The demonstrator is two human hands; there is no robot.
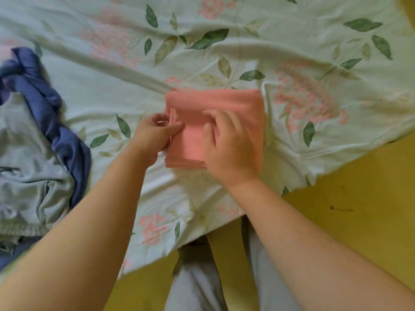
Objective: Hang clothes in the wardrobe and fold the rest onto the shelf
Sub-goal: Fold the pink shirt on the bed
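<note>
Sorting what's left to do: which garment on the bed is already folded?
The pink garment under both hands, a neat flat rectangle. The blue garment and pale grey-blue garment lie crumpled in a heap at the left.

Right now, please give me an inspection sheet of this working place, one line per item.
Surface: bed sheet with leaf and pink flower print, wrinkled, hanging over the bed edge.
Job's things: pink folded garment, a neat rectangle lying flat on the sheet.
Clutter: blue garment and pale grey-blue garment, both crumpled in a pile at the left.
Grippers: left hand pinches the pink garment's left edge; right hand presses flat on top.
Cables: nothing seen.
Surroundings: yellow floor; the person's grey trouser legs below.
</note>
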